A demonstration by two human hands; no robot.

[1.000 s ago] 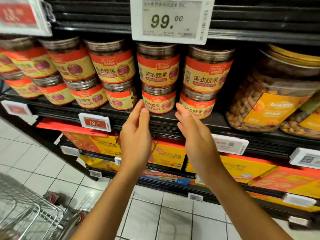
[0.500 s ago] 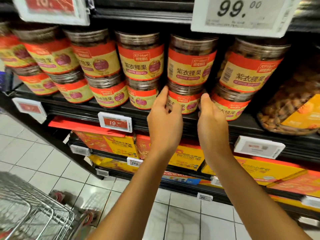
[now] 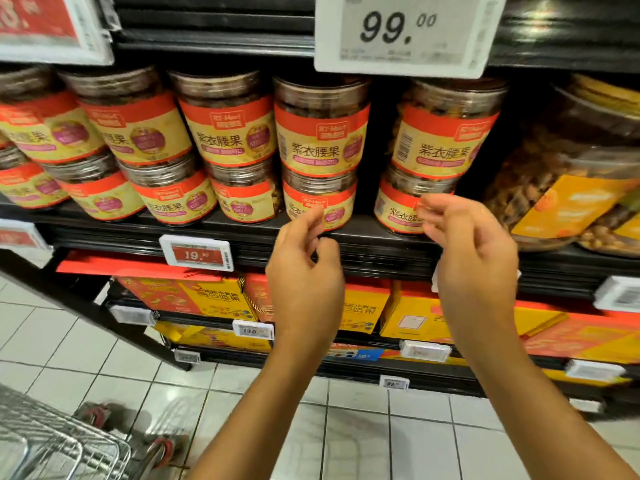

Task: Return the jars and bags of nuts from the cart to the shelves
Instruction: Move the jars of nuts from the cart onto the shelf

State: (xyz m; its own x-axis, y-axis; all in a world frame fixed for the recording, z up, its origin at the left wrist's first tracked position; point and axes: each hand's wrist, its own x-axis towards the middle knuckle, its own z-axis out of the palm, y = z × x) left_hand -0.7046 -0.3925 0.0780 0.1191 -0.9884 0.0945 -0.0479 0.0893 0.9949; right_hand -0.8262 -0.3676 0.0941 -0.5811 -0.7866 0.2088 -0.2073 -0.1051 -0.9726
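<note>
Left hand (image 3: 304, 271), right hand (image 3: 474, 251) withdrawn from round clear-plastic jar (image 3: 320, 202), empty

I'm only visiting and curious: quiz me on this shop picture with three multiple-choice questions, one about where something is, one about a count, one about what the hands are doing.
1. Where is the cart?
A. Bottom left, over the floor.
B. Up on the top shelf.
C. To the right of both hands.

2. How many layers high are the jars stacked on the shelf?
A. One.
B. Two.
C. Four.

3. What do the left hand and the right hand hold?
A. A jar each.
B. One bag between them.
C. Nothing.

Answers:
1 A, its metal wires fill the lower left corner.
2 B, each lower jar carries one jar on top.
3 C, the fingers are loosely curled in front of the jars with nothing in them.
</note>
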